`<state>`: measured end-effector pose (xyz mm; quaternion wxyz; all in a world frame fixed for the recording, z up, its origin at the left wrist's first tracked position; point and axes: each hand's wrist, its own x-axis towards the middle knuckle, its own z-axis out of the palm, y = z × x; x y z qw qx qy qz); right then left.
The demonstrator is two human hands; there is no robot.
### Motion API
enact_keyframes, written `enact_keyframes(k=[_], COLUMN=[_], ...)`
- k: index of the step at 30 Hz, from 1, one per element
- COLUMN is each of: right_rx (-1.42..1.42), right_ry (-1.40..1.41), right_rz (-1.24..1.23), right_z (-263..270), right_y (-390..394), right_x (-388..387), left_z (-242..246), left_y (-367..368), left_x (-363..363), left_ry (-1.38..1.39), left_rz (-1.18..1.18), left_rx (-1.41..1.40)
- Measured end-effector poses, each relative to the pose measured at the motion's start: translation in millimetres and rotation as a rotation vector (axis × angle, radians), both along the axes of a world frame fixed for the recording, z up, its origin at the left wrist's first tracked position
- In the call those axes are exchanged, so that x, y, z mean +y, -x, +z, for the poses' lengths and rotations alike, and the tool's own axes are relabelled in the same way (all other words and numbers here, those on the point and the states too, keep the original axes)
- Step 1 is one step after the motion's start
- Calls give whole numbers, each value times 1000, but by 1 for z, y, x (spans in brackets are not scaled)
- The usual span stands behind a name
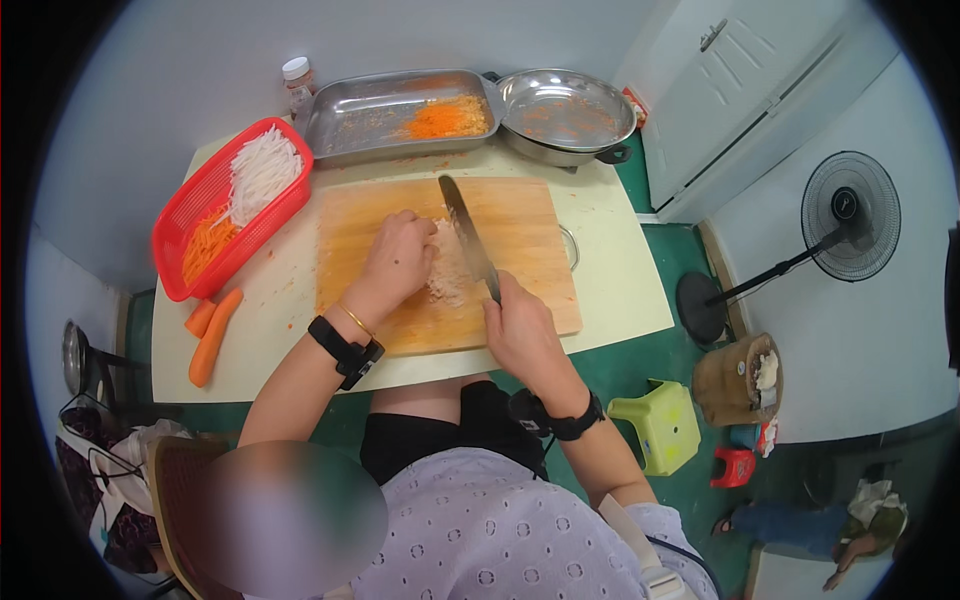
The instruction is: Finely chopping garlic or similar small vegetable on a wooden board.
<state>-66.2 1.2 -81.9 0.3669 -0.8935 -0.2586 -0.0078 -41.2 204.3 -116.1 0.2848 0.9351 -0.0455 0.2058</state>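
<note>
My right hand (523, 328) grips the handle of a kitchen knife (466, 231), whose blade stands just right of a pile of finely chopped pale food (448, 271) on a wooden cutting board (517, 210). At the pile's left edge, my left hand (397, 259) has its fingers curled against it; whether they pinch any of it I cannot tell. A red plastic basket (259, 251) to the left holds white shreds (266, 169) and orange carrot shreds (204, 244). Below it lie a peeled carrot (214, 341) and a shorter carrot piece (200, 318).
Behind the board stand a metal tray (360, 139) with orange and yellow minced food, a steel pan (566, 154) and a white-capped jar (297, 75). On the floor at right are a green stool (660, 431) and a standing fan (847, 214). Another person (802, 517) is at lower right.
</note>
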Motion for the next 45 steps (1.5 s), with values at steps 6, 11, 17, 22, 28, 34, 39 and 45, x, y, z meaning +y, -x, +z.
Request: enact_keyframes(k=[6,11,17,22,28,34,39,45], right_rx=[23,8,-9,20,-21,-22,-12,-151], right_ry=[9,-31,-14,12,35,26,-3,80], right_rz=[30,43,68,91,126,142,97,-52], right_z=[-4,-10,1,-11,4,-13,14,3], right_y=[-8,-2,-1,-4,0,3,-1,-40], right_x=[6,12,13,16,18,26,11,-24], left_z=[-1,-8,-16,-12,-6,-3,1,-8], left_y=[17,22,19,22,31,36,28,-19], left_x=[-4,-3,-1,-4,-1,0,15,41], left_ry=[11,20,-30,2,27,-13,15,-97], left_rz=[19,83,75,76,80,87,125,217], left_rx=[-6,-153,-56,-24,-25,46,11,96])
